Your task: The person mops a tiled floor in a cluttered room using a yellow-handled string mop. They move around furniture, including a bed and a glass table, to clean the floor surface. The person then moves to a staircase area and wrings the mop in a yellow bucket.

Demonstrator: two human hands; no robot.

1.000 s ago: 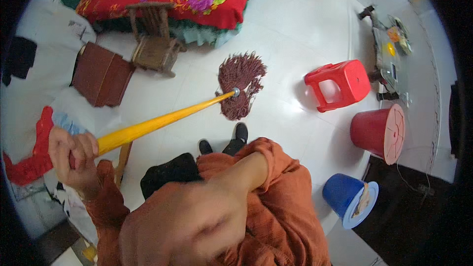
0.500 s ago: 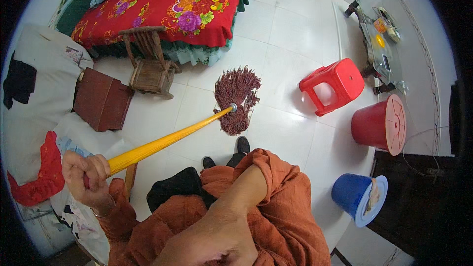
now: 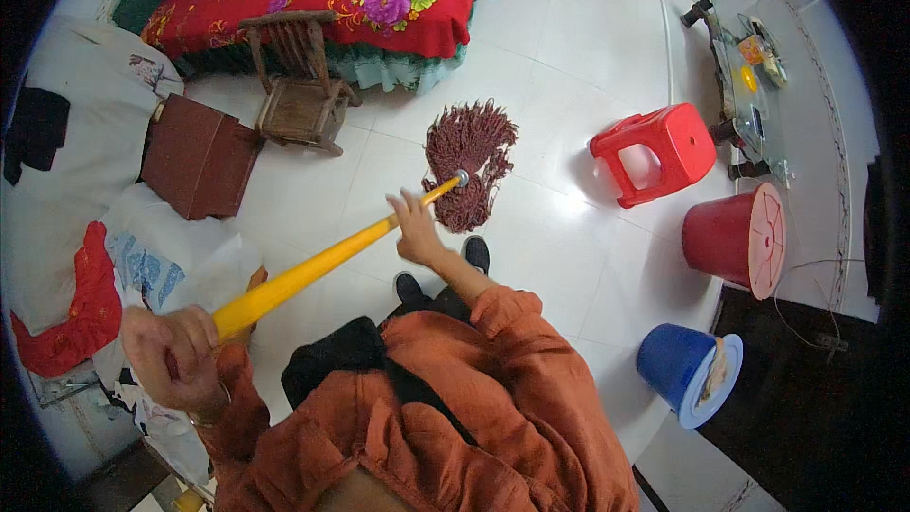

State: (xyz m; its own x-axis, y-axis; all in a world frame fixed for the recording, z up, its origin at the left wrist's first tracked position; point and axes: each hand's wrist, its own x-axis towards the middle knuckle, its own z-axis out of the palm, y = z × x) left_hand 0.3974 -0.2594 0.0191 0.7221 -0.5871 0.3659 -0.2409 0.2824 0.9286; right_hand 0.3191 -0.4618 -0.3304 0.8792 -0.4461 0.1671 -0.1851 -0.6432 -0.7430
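Note:
A mop with a yellow handle [image 3: 308, 277] and a dark reddish-brown string head [image 3: 469, 137] rests on the white tiled floor ahead of my feet. My left hand [image 3: 171, 356] is wrapped round the upper end of the handle at the lower left. My right hand [image 3: 419, 230] is at the lower part of the handle, close to the mop head. Its fingers are stretched out and apart over the handle, not closed round it. Whether the palm touches the handle cannot be told.
A red plastic stool [image 3: 656, 154], an upturned red bucket [image 3: 725, 239] and a blue bucket [image 3: 675, 368] stand at the right. On the left are a wooden chair [image 3: 301, 114], a brown box [image 3: 199, 156] and a red-covered bed [image 3: 313, 0]. A glass table [image 3: 739, 85] stands far right.
My right hand has swung from close to my chest out to the lower handle. The left hand still grips the upper end. The mop head appears slightly higher and farther right in view.

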